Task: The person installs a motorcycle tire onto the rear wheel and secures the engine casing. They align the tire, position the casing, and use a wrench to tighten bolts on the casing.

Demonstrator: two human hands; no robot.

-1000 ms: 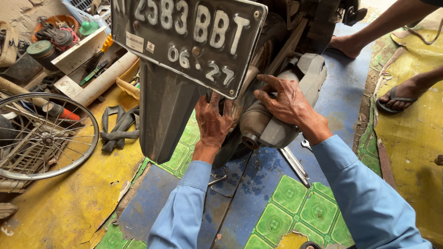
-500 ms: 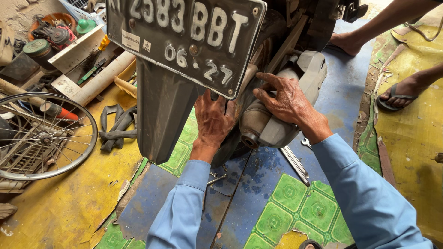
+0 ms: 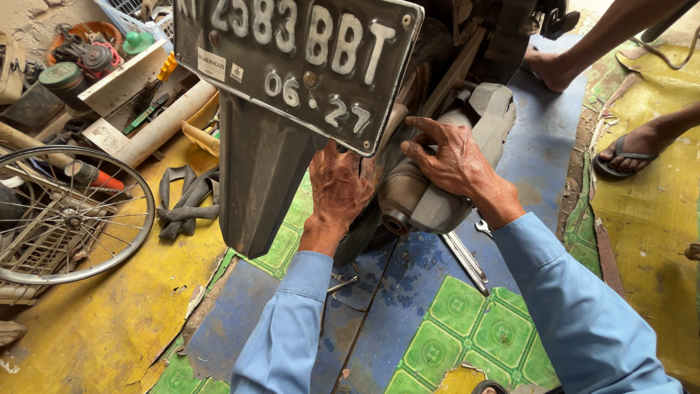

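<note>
A motorcycle repair workshop, worked at floor level. Both hands' fingers (image 3: pixel 430 138) rest on a motorcycle's exhaust muffler (image 3: pixel 415 201), just behind the rear mudguard (image 3: pixel 255 182). Left of the fingers lie a spoked wheel (image 3: pixel 69 215), rubber inner tubes (image 3: pixel 186 201) and a box of tools (image 3: pixel 138 95). Below them, wrenches (image 3: pixel 467 259) lie on the patched vinyl floor (image 3: pixel 467 328).

We see our left hand (image 3: pixel 339 191) pressed against the motorcycle's dark rear wheel behind the black plastic mudguard (image 3: pixel 259 179), while our right hand (image 3: pixel 453 159) lies spread over the grey metal exhaust muffler (image 3: pixel 419 201). A spoked bicycle wheel (image 3: pixel 69 215) lies at the floor's left edge.
</note>
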